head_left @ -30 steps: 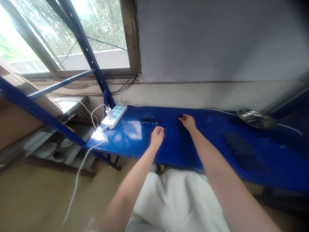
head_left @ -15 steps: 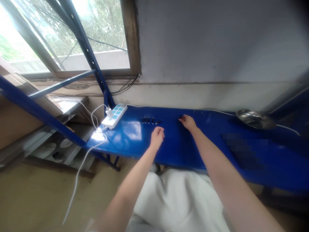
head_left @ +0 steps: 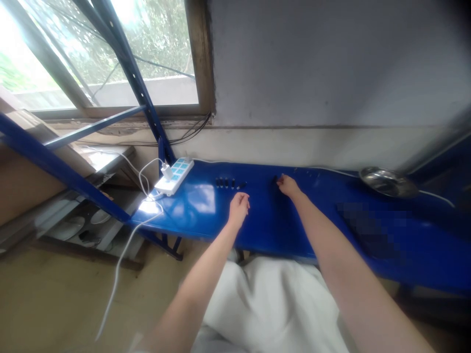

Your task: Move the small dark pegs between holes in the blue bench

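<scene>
Over the front part of the blue table (head_left: 253, 228), my left hand (head_left: 239, 207) is closed, its thumb and fingers drawn together. Whatever it may hold is hidden. Just beyond it lie several small dark cylinders with pale ends (head_left: 226, 183), most in a row and the rightmost one tilted. My right hand (head_left: 288, 186) is further right with its fingers pinched at the table surface. By its fingertips is a small dark thing (head_left: 275, 180), too dim to name. I cannot make out what lies between those fingers.
A white power strip (head_left: 174, 176) with a plug stands at the table's left end, its cable hanging over the edge. At the back right is a shiny metal bowl (head_left: 388, 181). Tiny bits (head_left: 308, 172) lie near the wall. A blue metal post (head_left: 127, 63) rises at left.
My right hand has shifted slightly to the right, and the small dark thing shows more clearly left of its fingertips. My left hand has hardly moved.
</scene>
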The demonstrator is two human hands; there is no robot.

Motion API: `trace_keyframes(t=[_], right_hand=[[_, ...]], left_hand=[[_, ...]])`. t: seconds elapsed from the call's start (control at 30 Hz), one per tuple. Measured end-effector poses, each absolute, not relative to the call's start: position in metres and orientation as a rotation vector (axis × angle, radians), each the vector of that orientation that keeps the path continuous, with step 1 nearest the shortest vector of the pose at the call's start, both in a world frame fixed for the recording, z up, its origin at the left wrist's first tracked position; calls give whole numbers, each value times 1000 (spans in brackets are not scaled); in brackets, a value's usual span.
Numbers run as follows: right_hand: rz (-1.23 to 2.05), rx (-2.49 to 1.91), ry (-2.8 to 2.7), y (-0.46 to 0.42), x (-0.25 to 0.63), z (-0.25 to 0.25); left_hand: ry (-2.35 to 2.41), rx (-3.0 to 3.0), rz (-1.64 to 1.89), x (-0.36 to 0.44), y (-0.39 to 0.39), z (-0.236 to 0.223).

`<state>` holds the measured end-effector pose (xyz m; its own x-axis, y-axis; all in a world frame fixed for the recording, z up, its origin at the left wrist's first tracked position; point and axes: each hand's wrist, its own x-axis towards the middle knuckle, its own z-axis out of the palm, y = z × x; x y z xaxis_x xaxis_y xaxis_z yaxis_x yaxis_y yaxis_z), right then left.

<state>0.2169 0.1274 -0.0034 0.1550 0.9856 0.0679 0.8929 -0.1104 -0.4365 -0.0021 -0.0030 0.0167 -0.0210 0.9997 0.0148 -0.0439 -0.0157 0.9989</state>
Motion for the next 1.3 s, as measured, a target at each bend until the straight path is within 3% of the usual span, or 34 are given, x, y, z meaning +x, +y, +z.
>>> trace_keyframes(t=[0.37, 0.7, 1.3], right_hand=[[398, -2172, -1644, 90, 210, 33], [497, -1628, -2233, 68, 121, 31], [402, -1955, -1969, 58, 88, 26]], left_hand=[[1123, 1095, 1457, -4, -5, 17], [1134, 1009, 1598, -5, -1, 12], [1200, 1064, 1523, -4, -1, 10]])
